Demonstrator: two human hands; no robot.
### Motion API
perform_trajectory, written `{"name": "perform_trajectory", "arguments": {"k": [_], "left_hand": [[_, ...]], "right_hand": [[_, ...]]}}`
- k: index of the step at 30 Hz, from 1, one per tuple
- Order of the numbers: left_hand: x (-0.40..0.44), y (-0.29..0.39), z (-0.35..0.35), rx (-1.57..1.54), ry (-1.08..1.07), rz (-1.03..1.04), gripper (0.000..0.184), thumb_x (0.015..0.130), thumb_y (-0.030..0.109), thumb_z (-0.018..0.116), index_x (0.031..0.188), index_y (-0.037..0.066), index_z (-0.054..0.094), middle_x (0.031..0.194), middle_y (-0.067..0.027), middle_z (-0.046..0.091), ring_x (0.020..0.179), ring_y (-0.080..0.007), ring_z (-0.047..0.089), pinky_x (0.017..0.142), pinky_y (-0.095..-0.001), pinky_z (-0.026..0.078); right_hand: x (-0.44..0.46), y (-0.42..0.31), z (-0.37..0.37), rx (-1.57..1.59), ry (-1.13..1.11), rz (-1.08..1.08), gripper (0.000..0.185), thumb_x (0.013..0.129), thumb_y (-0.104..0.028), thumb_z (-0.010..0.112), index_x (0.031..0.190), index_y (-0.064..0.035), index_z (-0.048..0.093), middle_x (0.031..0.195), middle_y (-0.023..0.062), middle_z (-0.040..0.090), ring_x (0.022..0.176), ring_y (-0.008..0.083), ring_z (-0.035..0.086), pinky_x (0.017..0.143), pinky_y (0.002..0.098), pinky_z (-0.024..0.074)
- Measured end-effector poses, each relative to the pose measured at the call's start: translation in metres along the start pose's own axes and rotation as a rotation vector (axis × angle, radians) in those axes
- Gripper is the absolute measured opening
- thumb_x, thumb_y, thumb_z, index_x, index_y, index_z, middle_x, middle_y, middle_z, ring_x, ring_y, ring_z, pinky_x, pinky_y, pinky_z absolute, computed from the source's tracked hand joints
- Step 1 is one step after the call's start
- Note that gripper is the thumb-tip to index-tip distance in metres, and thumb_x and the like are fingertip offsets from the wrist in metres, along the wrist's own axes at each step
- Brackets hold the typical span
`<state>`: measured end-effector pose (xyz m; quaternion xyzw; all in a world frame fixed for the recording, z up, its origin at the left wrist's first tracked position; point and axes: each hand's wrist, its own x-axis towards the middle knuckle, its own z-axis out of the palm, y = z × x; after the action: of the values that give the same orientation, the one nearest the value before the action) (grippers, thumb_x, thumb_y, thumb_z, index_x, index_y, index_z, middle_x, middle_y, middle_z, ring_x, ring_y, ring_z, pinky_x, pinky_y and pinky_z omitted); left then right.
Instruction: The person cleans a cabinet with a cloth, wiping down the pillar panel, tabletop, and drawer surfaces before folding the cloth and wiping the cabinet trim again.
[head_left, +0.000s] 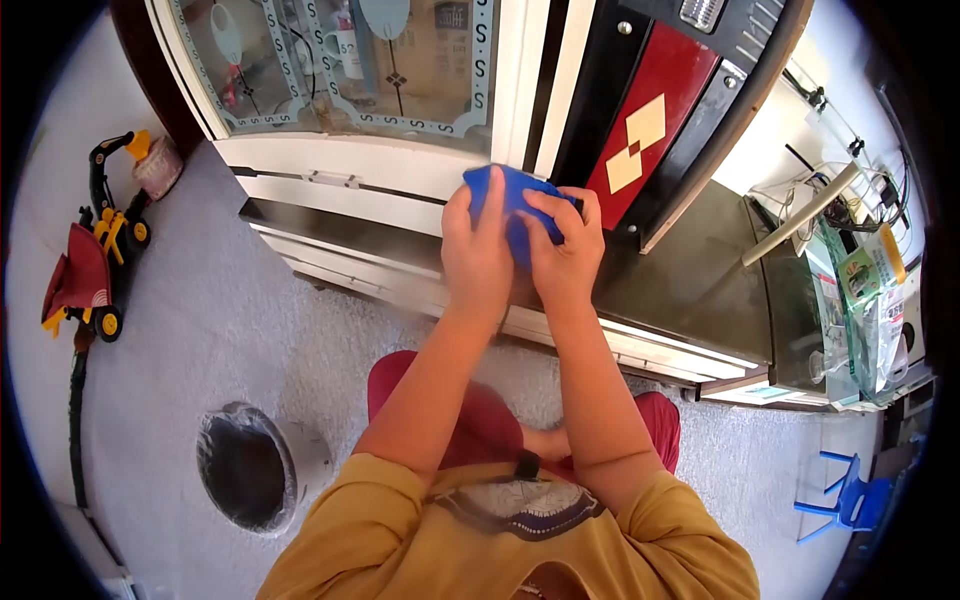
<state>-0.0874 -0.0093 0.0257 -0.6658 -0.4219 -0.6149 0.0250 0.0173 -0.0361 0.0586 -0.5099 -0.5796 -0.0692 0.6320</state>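
In front of the white cabinet, a blue cloth (pixel 517 197) is bunched up between my two hands. My left hand (pixel 474 245) presses against its left side, with the thumb and fingers on the fabric. On the other side, the fingers of my right hand (pixel 567 240) curl over the cloth. Part of the cloth is hidden behind the fingers. Close behind it are the white drawer front (pixel 395 208) and the dark countertop (pixel 690 275) of the cabinet.
A black-lined bin (pixel 308 460) stands on the floor at left, and a toy excavator (pixel 105 250) beyond it. A red and black panel (pixel 655 110) stands on the counter. At right are plastic packages (pixel 870 275) and a blue chair (pixel 860 497).
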Motion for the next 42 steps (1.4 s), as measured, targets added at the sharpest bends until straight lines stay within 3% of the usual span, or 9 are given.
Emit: {"name": "perform_trajectory", "arguments": {"k": [9, 12, 17, 19, 21, 24, 27, 36, 42], "left_hand": [[-0.042, -0.017, -0.004, 0.061, -0.143, -0.06, 0.068, 0.094, -0.002, 0.073, 0.158, 0.016, 0.057, 0.137, -0.0204, 0.057, 0.121, -0.0405, 0.06, 0.099, -0.0452, 0.054], [-0.041, -0.009, -0.011, 0.073, -0.125, -0.038, 0.054, 0.099, 0.0, 0.064, 0.152, 0.008, 0.059, 0.129, -0.0192, 0.064, 0.114, -0.0389, 0.063, 0.096, -0.0455, 0.054], [-0.039, 0.004, -0.02, -0.093, -0.229, -0.267, 0.05, 0.101, 0.001, 0.063, 0.15, 0.008, 0.06, 0.13, -0.019, 0.063, 0.114, -0.0378, 0.064, 0.096, -0.0436, 0.055], [-0.042, 0.004, -0.02, -0.036, -0.261, -0.279, 0.049, 0.101, 0.002, 0.063, 0.149, 0.008, 0.061, 0.132, -0.0195, 0.062, 0.116, -0.0376, 0.064, 0.096, -0.0431, 0.056], [-0.047, 0.002, -0.024, 0.174, -0.284, -0.153, 0.049, 0.1, 0.003, 0.065, 0.149, 0.008, 0.061, 0.134, -0.0201, 0.061, 0.118, -0.0376, 0.065, 0.096, -0.0428, 0.056], [-0.049, 0.007, -0.027, 0.171, -0.37, -0.247, 0.052, 0.098, 0.002, 0.067, 0.15, 0.009, 0.061, 0.137, -0.0206, 0.06, 0.122, -0.0385, 0.064, 0.097, -0.0427, 0.057], [-0.044, 0.004, -0.028, 0.063, -0.216, -0.203, 0.054, 0.098, 0.005, 0.072, 0.15, 0.014, 0.064, 0.128, -0.0189, 0.061, 0.108, -0.0412, 0.066, 0.089, -0.046, 0.057], [0.022, 0.021, -0.02, -0.125, 0.029, -0.021, 0.051, 0.097, 0.0, 0.07, 0.146, 0.015, 0.07, 0.129, -0.0168, 0.061, 0.113, -0.0361, 0.063, 0.097, -0.0423, 0.054], [-0.007, -0.009, -0.007, -0.136, 0.016, -0.007, 0.054, 0.092, -0.009, 0.071, 0.139, 0.016, 0.075, 0.131, -0.015, 0.063, 0.115, -0.0334, 0.064, 0.098, -0.0392, 0.055]], "right_hand": [[-0.04, 0.016, -0.002, -0.055, -0.119, 0.134, 0.023, 0.086, -0.009, 0.083, 0.106, -0.0185, 0.081, 0.117, 0.0103, 0.07, 0.092, 0.0332, 0.075, 0.076, 0.04, 0.0612], [-0.042, 0.011, -0.006, -0.081, -0.163, 0.177, 0.02, 0.088, -0.012, 0.081, 0.107, -0.0185, 0.081, 0.116, 0.0097, 0.07, 0.092, 0.0334, 0.074, 0.078, 0.0411, 0.0606], [-0.04, 0.003, -0.016, -0.095, -0.254, 0.25, 0.021, 0.09, -0.015, 0.08, 0.11, -0.0194, 0.081, 0.115, 0.011, 0.07, 0.095, 0.0341, 0.074, 0.081, 0.0424, 0.0598], [-0.042, 0.006, -0.018, -0.122, -0.291, 0.27, 0.021, 0.09, -0.017, 0.08, 0.111, -0.019, 0.081, 0.115, 0.0119, 0.07, 0.097, 0.0348, 0.074, 0.082, 0.0426, 0.0597], [-0.042, 0.01, -0.02, -0.142, -0.337, 0.292, 0.022, 0.09, -0.018, 0.081, 0.112, -0.0185, 0.081, 0.115, 0.0127, 0.071, 0.098, 0.0356, 0.074, 0.083, 0.0428, 0.0597], [-0.042, 0.014, -0.023, -0.134, -0.386, 0.321, 0.024, 0.089, -0.019, 0.082, 0.113, -0.0177, 0.081, 0.114, 0.0137, 0.071, 0.098, 0.0362, 0.074, 0.083, 0.0433, 0.0598], [-0.038, 0.012, -0.021, -0.086, -0.307, 0.278, 0.024, 0.089, -0.019, 0.083, 0.113, -0.0169, 0.081, 0.113, 0.0134, 0.07, 0.098, 0.0354, 0.074, 0.083, 0.0433, 0.0599], [0.013, -0.014, -0.007, -0.059, 0.067, -0.077, 0.026, 0.084, -0.011, 0.088, 0.108, -0.0153, 0.08, 0.111, 0.0108, 0.067, 0.089, 0.0305, 0.074, 0.075, 0.039, 0.0607], [-0.012, 0.008, -0.004, -0.079, -0.038, -0.006, 0.027, 0.082, -0.01, 0.089, 0.106, -0.0158, 0.078, 0.112, 0.0101, 0.067, 0.085, 0.0303, 0.074, 0.072, 0.039, 0.0604]]}}
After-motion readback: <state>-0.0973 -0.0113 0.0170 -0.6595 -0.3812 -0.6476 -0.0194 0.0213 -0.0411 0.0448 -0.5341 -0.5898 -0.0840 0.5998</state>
